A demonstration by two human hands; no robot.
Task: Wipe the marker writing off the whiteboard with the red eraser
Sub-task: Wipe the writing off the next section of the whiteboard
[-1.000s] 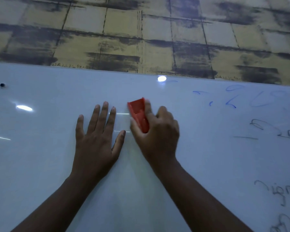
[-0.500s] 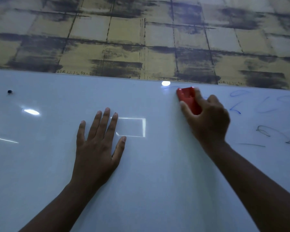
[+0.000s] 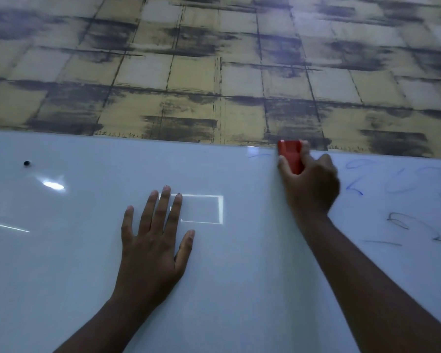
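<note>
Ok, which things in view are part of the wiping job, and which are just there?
In the job:
red eraser, gripped by the right hand
whiteboard
blue marker writing and dark marker writing
left hand, flat on the board

Just there:
small black dot
tiled floor

whiteboard, left hand flat; red eraser

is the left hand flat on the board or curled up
Flat: the left hand lies palm down on the whiteboard, fingers straight and spread, holding nothing.
</note>
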